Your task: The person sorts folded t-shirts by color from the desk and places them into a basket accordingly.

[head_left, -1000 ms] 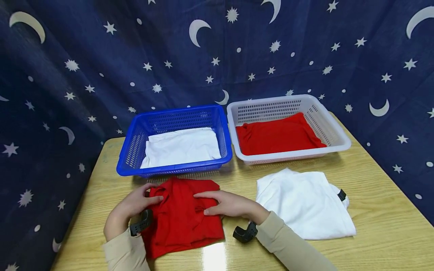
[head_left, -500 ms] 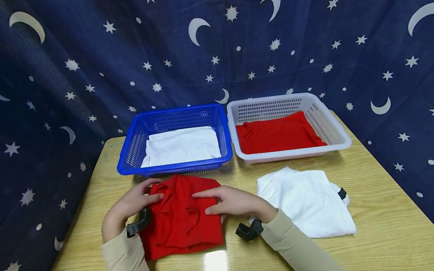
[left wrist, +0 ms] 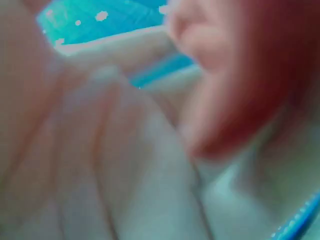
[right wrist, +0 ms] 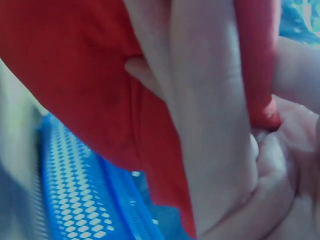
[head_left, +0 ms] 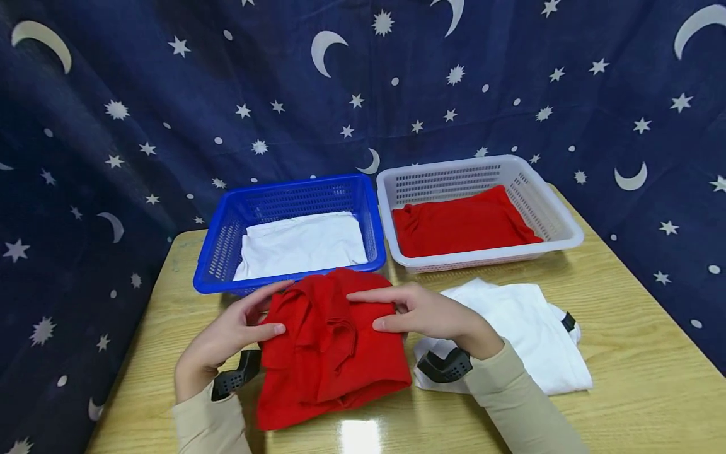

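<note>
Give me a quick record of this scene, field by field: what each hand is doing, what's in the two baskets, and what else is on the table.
left hand: left hand pinches the left edge of the red garment
right hand: right hand grips the red garment's upper right part
red garment: bunched, its far end raised off the wooden table
blue basket: blue basket holds a white cloth
white basket: white basket holds a red cloth
also on table: white garment, right of the red one
</note>
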The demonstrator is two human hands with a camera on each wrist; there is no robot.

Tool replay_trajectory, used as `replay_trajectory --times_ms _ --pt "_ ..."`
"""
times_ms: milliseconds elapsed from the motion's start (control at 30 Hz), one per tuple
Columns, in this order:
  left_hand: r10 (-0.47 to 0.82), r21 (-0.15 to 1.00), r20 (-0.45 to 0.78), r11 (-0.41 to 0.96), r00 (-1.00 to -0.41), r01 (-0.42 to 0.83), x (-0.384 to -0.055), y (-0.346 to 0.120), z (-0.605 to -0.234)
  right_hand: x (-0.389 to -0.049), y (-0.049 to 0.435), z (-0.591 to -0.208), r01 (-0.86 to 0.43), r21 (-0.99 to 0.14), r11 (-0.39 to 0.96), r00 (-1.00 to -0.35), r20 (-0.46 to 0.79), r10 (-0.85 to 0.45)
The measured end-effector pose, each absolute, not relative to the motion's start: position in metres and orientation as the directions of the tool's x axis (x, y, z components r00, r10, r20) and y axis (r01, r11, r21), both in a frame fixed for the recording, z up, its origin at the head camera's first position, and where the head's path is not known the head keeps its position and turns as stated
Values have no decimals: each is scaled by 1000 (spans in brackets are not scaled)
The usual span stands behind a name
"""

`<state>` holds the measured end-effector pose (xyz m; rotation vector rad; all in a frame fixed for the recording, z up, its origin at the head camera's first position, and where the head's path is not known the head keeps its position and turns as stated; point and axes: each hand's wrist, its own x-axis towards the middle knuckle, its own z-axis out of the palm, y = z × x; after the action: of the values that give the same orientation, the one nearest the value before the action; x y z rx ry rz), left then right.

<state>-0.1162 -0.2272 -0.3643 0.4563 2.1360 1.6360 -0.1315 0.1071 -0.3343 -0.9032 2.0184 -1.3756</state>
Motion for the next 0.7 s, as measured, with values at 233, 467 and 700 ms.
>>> replay_trajectory --times_ms 233,467,700 --pt "622 955 277 -262 -732 138 -113 -209 -355 -137 137 -323 -166 -985 45 -729 92 -679" --pt "597 852 431 -516 -677 88 -122 -171 -353 -147 152 -327 -26 -954 -300 -754 215 -620" --pt "450 763 499 -633 -741 129 -143 -145 -358 -162 155 -341 -31 -879 -476 -797 309 -518"
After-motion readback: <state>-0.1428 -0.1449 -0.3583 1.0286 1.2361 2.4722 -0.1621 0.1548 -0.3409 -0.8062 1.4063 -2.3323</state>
